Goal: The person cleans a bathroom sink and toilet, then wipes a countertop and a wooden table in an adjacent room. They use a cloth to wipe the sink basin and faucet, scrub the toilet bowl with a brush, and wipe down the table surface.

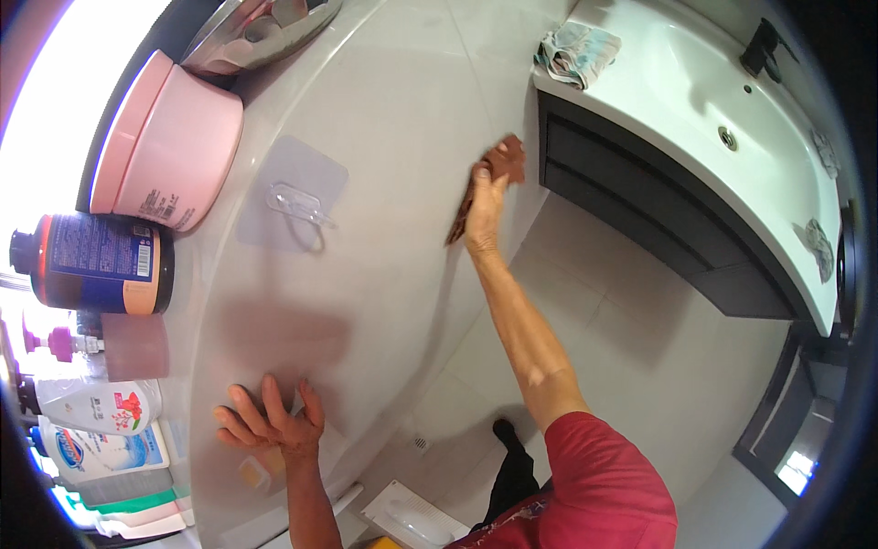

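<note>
My right hand (485, 209) presses a folded brown cloth (509, 161) against the light tiled wall (398, 165), close to the end of the washbasin cabinet. Part of the cloth hangs below my fingers along the wall. Further down and left, my left hand (278, 422) is spread against the same wall, fingers apart and holding nothing. Between the two hands and toward the sill, a clear adhesive hook (298, 204) is stuck on the wall. Beside my left hand, a small clear and yellowish fitting (255, 473) is partly hidden.
Along the sill stand a pink tub (180, 141), a dark pump bottle (103, 264) and several other bottles. A metal basin (257, 41) is beyond the tub. A white washbasin (675, 75) with a patterned cloth (579, 55) juts out at right. A floor drain (420, 444) lies below.
</note>
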{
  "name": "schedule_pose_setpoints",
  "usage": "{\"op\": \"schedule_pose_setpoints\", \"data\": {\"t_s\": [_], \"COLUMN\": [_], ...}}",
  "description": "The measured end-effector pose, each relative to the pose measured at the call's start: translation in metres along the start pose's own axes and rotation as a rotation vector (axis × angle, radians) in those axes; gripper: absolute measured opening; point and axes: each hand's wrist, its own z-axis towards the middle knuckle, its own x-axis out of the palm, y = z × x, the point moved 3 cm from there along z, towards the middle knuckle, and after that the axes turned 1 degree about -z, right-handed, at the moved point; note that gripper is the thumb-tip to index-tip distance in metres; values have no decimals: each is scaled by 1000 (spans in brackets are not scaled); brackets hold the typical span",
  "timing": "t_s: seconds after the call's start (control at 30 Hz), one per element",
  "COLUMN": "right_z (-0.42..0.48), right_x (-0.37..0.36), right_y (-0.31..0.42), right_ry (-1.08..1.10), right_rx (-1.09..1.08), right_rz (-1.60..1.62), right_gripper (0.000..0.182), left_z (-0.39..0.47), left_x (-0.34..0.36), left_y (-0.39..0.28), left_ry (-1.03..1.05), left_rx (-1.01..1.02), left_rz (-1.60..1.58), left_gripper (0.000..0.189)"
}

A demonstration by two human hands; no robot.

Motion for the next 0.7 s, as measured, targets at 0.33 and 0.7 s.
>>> {"op": "schedule_pose_setpoints", "data": {"t_s": [0.33, 0.7], "right_z": [-163, -136], "right_x": [66, 14], "right_y": [103, -23], "right_ry": [320, -14], "right_rx": [-1027, -240], "right_rz": [-398, -289], "right_gripper": [57, 61], "left_z": [4, 6], "left_x": [-1, -3], "left_y": [0, 3], "left_ry": [-30, -48], "left_rx": [-4, 27], "left_rz": [-114, -181], "left_gripper": [41, 39]}}
